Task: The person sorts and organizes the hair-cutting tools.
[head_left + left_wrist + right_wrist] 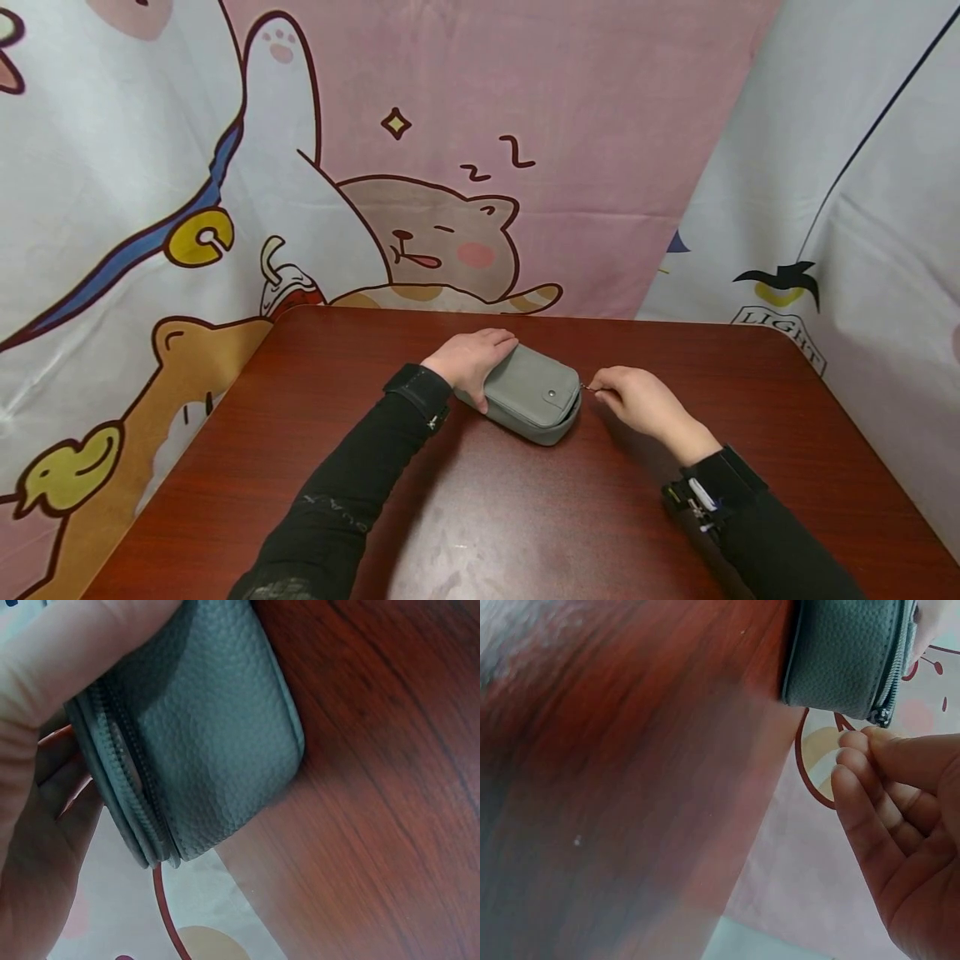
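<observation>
A grey-green, pebble-textured zippered pouch (534,387) lies on the table, its snap-button tab facing up. My left hand (471,362) grips its far left end, thumb along the near side and fingers over the far side. At the pouch's right end my right hand (647,406) pinches the small zipper pull (587,387) between thumb and forefinger. In the left wrist view the zipper (124,761) runs along the side with its teeth parted. The slider (881,716) sits at the pouch's corner in the right wrist view, right at my fingertips.
The dark reddish-brown wooden table (480,517) stretches around the pouch, with its back edge just behind it. Beyond hangs a pink and white cloth (600,125) printed with cartoon animals.
</observation>
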A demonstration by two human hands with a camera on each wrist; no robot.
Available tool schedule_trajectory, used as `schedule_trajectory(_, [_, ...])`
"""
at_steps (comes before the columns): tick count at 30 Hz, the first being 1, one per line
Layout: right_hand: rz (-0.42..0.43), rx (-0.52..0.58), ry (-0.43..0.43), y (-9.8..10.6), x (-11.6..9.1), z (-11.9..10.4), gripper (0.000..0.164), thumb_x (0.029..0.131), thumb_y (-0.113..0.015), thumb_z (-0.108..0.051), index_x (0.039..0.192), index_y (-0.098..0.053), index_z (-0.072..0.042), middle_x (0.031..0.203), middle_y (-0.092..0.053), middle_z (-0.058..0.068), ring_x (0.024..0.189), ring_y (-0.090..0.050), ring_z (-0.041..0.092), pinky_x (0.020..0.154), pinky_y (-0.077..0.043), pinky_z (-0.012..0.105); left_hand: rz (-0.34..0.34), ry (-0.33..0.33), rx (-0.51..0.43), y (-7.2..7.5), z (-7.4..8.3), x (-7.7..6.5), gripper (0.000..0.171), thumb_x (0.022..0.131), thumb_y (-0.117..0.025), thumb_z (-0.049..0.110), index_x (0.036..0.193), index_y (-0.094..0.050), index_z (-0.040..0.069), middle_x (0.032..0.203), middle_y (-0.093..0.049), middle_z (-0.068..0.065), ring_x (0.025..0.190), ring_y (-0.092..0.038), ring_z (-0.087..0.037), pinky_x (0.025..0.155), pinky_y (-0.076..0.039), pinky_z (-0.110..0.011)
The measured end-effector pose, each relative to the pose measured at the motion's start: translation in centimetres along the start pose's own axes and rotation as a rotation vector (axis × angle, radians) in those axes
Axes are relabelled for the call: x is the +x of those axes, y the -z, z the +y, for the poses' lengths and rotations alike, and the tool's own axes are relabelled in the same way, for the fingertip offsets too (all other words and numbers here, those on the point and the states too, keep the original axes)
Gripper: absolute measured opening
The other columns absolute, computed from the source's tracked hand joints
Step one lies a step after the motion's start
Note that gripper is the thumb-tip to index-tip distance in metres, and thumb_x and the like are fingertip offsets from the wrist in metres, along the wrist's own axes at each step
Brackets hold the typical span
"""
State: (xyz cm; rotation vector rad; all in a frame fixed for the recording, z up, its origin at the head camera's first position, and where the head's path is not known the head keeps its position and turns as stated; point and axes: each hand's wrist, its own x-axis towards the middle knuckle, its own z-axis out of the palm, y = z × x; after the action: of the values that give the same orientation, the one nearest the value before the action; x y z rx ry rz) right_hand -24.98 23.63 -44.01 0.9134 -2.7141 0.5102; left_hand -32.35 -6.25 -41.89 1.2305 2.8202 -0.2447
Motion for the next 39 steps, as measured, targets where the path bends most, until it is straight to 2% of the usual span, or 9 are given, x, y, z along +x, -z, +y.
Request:
schedule_trajectory(10, [-0.066,0.019,0.020,0.5,0.0,-0.5,0.011,0.088,-0.073,-0.001,0.091,-0.071,-0.012,0.084,-0.065,-0.007,0.078,-0.064,0.014,0.072,-0.054,0.039,0.007,0.002,-0.008,0.0,0.0,0.1,0.127,0.055,-0.092,0.059,0.154,-0.031,0.007,0.156,-0.034,-0.007,0.143,-0.031,-0.023,0.110,-0.034,-0.036])
schedule_trajectory(25, [-0.097,0.051,0.062,0.3,-0.1,-1.0,0.012,0.087,-0.073,-0.003,0.089,-0.071,-0.014,0.084,-0.065,-0.011,0.077,-0.063,0.009,0.071,-0.053,0.037,0.000,0.001,-0.002,-0.1,-0.1,0.1,0.127,0.056,-0.091,0.059,0.155,-0.030,0.009,0.156,-0.034,-0.007,0.143,-0.031,-0.022,0.111,-0.033,-0.035])
schedule_trajectory(39, [-0.179,0.139,0.114,0.6,-0.2,-1.6,0.013,0.087,-0.072,-0.002,0.090,-0.071,-0.015,0.084,-0.064,-0.014,0.074,-0.058,0.003,0.068,-0.050,0.033,0.015,0.000,-0.005,-0.2,0.0,0.0,0.127,0.055,-0.092,0.059,0.155,-0.030,0.009,0.155,-0.035,-0.007,0.142,-0.032,-0.022,0.110,-0.034,-0.035])
